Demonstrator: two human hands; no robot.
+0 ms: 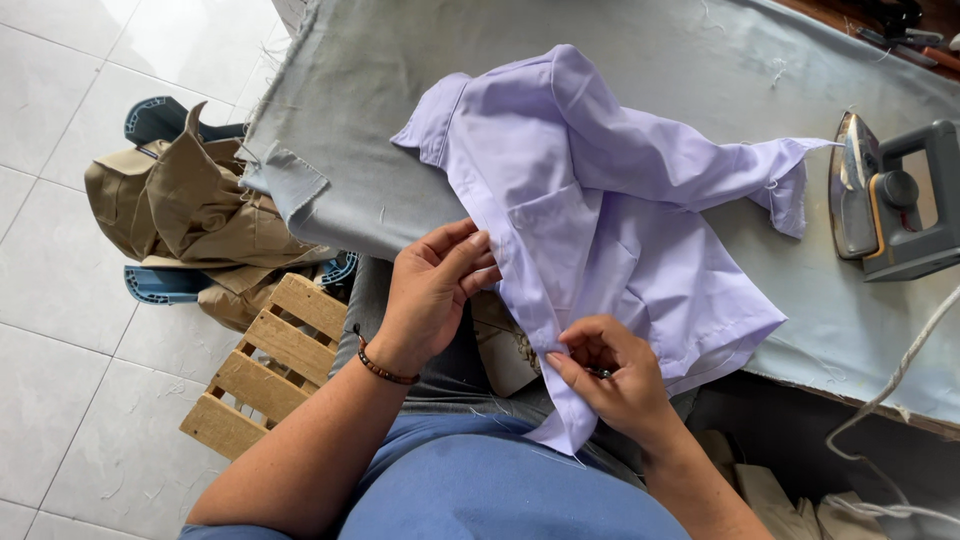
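Note:
A small lilac shirt (600,200) lies crumpled on a table covered with grey cloth (420,90), its front edge hanging toward me. My left hand (435,285), with a beaded bracelet on the wrist, grips the shirt's front placket near the chest pocket. My right hand (610,375), wearing a ring, pinches the same edge lower down, close to the hem. The strip of cloth runs between both hands.
An electric iron (895,200) stands on its heel at the table's right, its white cord (900,380) trailing down. A blue basket with khaki garments (190,210) sits on the tiled floor at left. A wooden slatted stool (265,365) is beside my leg.

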